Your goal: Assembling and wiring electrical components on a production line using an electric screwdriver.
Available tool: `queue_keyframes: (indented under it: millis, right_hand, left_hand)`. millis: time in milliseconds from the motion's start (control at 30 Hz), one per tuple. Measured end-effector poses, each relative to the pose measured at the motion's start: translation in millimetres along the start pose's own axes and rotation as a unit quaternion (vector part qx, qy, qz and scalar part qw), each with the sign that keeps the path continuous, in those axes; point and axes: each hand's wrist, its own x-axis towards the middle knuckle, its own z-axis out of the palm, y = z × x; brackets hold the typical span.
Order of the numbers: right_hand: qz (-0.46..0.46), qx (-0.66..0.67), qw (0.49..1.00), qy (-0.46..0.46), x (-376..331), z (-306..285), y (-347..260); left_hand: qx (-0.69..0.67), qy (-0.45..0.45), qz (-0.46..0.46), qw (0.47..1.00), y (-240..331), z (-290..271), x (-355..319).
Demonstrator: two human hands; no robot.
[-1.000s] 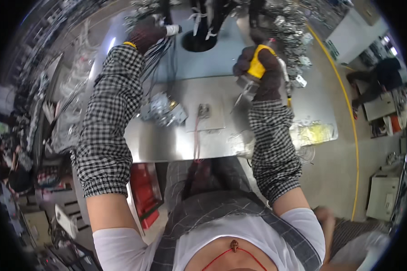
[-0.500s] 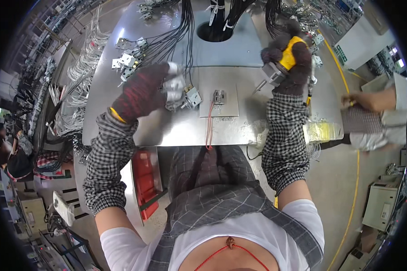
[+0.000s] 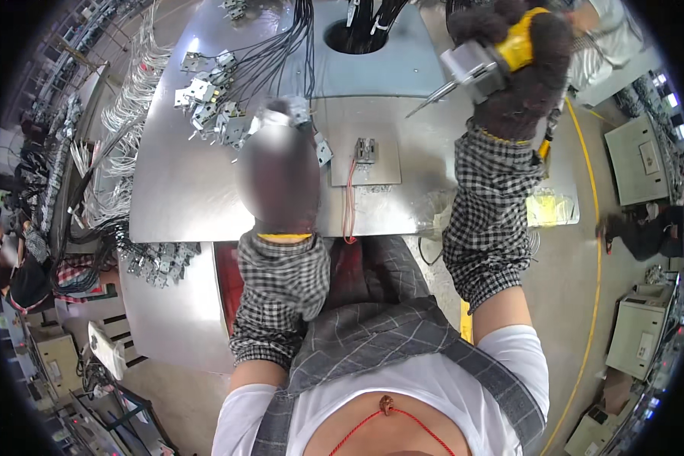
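My right hand [image 3: 520, 72], in a dark glove, is raised at the upper right and grips a yellow and grey power screwdriver [image 3: 482, 64] whose thin bit points left and down over the metal table [image 3: 175, 197]. My left hand [image 3: 280, 176], also in a dark glove, is blurred above the table's middle and holds a small grey connector block with black wires [image 3: 292, 112]. A similar small grey part [image 3: 365, 150] with red wires [image 3: 348, 205] stands on a flat metal plate [image 3: 384, 171] between my hands.
Several grey connector blocks on black wires [image 3: 209, 95] lie at the table's upper left. More blocks [image 3: 153, 260] hang by the left front edge. A round hole with cables [image 3: 365, 30] is at the back. A clear bag [image 3: 549, 207] lies at the right. Another person [image 3: 646, 232] is far right.
My left hand has moved right toward the table's middle with a connector block. My right hand has risen with the screwdriver. The view has shifted down and closer to the table.
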Motion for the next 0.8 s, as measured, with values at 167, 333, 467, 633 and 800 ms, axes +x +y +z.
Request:
queue_keyframes:
  millis: [167,333,467,633,800]
  right_hand:
    - [0.029,0.39,0.907,-0.159,4.3,-35.3,36.3]
    - [0.025,-0.19,0.981,-0.035,-18.4,-41.1,6.1]
    - [-0.088,-0.257,0.961,-0.047,-29.1,-49.0,13.9]
    - [0.104,-0.176,0.97,0.128,-49.6,5.8,8.3]
    - [0.027,-0.249,0.966,0.059,-50.9,10.8,20.6]
  left_hand:
    - [0.687,-0.322,0.245,0.604,9.2,-16.0,14.8]
    - [0.693,-0.418,0.24,0.537,12.6,-10.3,41.8]
    - [0.697,-0.403,0.176,0.567,8.1,-1.6,38.5]
    - [0.726,-0.397,0.197,0.526,3.9,10.1,36.7]
    - [0.732,-0.411,0.26,0.476,-7.9,-0.4,36.6]
